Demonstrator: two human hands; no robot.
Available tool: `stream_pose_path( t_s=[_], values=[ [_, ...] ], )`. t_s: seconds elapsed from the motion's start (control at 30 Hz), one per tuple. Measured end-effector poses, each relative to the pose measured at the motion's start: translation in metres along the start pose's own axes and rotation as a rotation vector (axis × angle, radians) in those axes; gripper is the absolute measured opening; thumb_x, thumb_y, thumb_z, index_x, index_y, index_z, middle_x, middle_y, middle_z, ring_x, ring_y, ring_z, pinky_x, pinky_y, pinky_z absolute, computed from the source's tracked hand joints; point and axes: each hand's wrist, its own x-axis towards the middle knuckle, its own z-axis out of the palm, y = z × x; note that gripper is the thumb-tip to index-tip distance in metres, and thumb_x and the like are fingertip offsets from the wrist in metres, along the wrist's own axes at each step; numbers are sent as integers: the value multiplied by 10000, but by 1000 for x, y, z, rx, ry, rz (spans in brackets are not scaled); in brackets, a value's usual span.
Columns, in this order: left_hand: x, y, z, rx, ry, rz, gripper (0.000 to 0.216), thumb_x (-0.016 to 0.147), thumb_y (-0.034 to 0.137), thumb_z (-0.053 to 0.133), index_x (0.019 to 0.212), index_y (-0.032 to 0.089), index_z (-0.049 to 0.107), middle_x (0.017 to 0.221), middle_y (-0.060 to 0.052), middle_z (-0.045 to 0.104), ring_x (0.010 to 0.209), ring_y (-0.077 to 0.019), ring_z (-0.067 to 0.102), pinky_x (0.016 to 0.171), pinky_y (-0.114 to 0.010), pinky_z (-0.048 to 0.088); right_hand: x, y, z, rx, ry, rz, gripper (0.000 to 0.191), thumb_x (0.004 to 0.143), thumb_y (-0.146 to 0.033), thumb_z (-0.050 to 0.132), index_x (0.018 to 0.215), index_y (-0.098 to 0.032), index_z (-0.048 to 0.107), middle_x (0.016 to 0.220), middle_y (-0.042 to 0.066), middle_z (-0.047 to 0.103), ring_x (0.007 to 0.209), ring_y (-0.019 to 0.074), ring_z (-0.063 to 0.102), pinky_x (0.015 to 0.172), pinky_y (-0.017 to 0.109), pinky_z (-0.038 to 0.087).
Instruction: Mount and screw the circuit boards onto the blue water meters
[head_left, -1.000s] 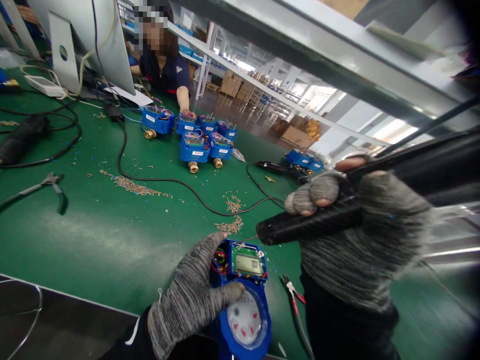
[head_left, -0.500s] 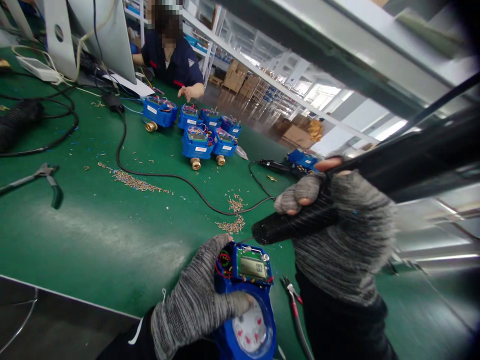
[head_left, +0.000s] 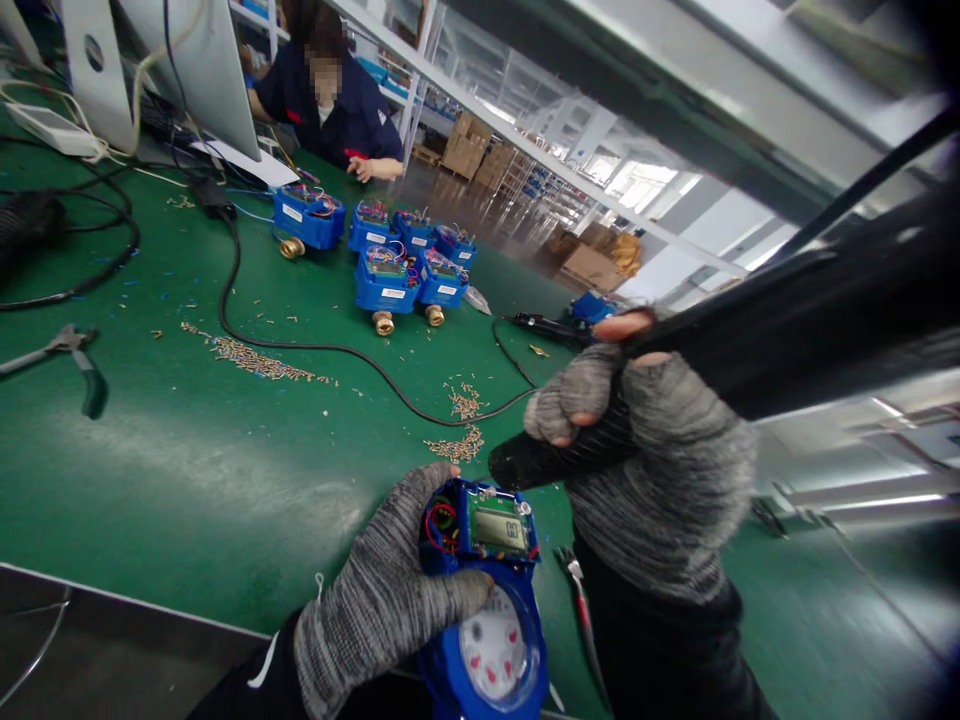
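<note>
My left hand [head_left: 397,580], in a grey fingerless knit glove, grips a blue water meter [head_left: 529,630] with its thumb over the edge of the round dial. At the meter's upper end a lit display shows on a green circuit board [head_left: 499,520], with red and yellow wires beside it. My right hand [head_left: 660,470], gloved alike, is wrapped round a black electric screwdriver [head_left: 551,458]. Its tip end points left, just above the meter's top edge; whether the thin bit touches the meter I cannot tell.
Small screws [head_left: 457,445] lie in piles on the green table [head_left: 225,470]. Several open blue meters [head_left: 386,285] stand behind, near a co-worker [head_left: 330,100]. Red-handled cutters [head_left: 583,610] lie right of my meter, other pliers [head_left: 75,345] at left. A black cable [head_left: 352,350] crosses the table.
The screwdriver and my right hand have shifted slightly left, closer over the meter. The whole view has moved a little. My left hand keeps its hold on the meter.
</note>
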Motion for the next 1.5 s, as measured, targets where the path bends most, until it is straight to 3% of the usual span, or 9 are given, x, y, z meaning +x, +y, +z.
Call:
stream_pose_path(
  t_s=[0.37,0.53,0.67,0.77,0.87,1.07,1.23,1.3,1.5],
  values=[
    [-2,16,-1,-80,-33,-34,909,609,414,890,1389,278,443,1385,-98,573,1247,-323,577,1111,-533,463,-1,5,-6,22,-50,-47,283,823,-343,743,1041,-221,610,587,-63,533,486,113,507,472,242,433],
    [-3,25,-12,64,-40,-29,829,668,468,833,1382,287,454,1436,-73,535,1319,-300,521,1179,-523,391,14,-26,-25,119,-67,-84,226,841,-354,743,981,-226,620,583,-47,515,474,112,461,465,253,418],
    [-4,37,-32,273,-50,24,639,727,460,777,1299,286,551,1406,-56,561,1327,-289,507,1200,-534,349,35,-33,-88,-167,109,-97,311,813,-464,746,933,-203,629,609,-24,489,500,124,457,462,257,421],
    [-4,49,-42,398,-60,41,510,779,455,721,1235,258,605,1337,-61,608,1282,-275,539,1178,-548,373,32,2,-155,-925,39,267,419,896,-618,563,999,-211,564,741,7,576,596,152,567,574,275,502],
    [-1,54,-47,513,-70,138,445,805,426,708,1205,246,630,1297,-58,631,1251,-243,563,1163,-520,403,13,54,-212,-1234,41,474,431,824,-507,689,1049,-154,587,784,65,625,653,197,595,638,315,494],
    [9,53,-50,724,-49,445,242,855,342,678,1071,236,700,1224,-56,665,1174,-188,608,1083,-439,493,-18,101,-268,-1630,76,685,560,891,-523,587,1210,-64,554,904,221,651,794,360,645,748,480,488],
    [15,65,-45,794,-69,476,192,844,307,698,1017,223,701,1212,-51,665,1154,-176,616,1052,-425,509,-40,83,-249,-1693,28,433,569,936,-480,536,1403,-160,478,1308,198,552,1172,391,551,987,520,435],
    [16,68,-45,817,-75,447,196,845,300,692,1022,217,690,1217,-52,658,1162,-176,610,1061,-431,498,-61,78,-223,-1469,12,208,565,948,-513,509,1390,-163,502,1347,157,553,1203,338,555,1062,479,421],
    [15,78,-41,960,-118,380,281,834,309,657,1089,191,646,1247,-85,639,1191,-215,591,1083,-475,470,-122,68,-132,-678,-270,368,541,923,-588,530,1329,-231,554,1317,102,609,1247,287,564,1099,439,447]
  ],
)
